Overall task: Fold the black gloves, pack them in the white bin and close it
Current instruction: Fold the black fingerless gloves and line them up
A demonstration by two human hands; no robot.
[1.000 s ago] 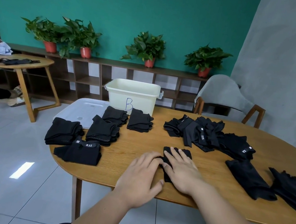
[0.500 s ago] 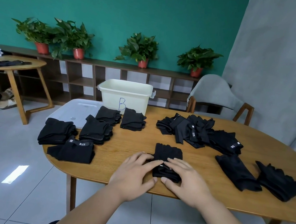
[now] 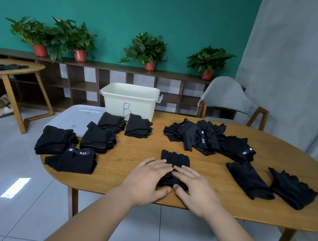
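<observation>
**Both hands flat on one glove, in front of the bin**

We have our left hand [image 3: 146, 179] and right hand [image 3: 193, 187] side by side. The fingers are straight and pressed flat on a black glove [image 3: 175, 159], with the fingertips meeting over its middle and nothing gripped. This glove lies on the wooden table [image 3: 216, 188], well in front of the white bin [image 3: 130, 100] and a little to its right. The bin, marked with a blue B, stands open at the table's far edge. A flat white lid [image 3: 77, 117] lies just left of the bin. Five folded stacks [image 3: 98, 139] sit in front of the bin and out to its front left. A loose heap of gloves [image 3: 204, 138] lies right of the bin. Two more gloves [image 3: 249, 180] lie farther right of the bin and nearer us.
</observation>
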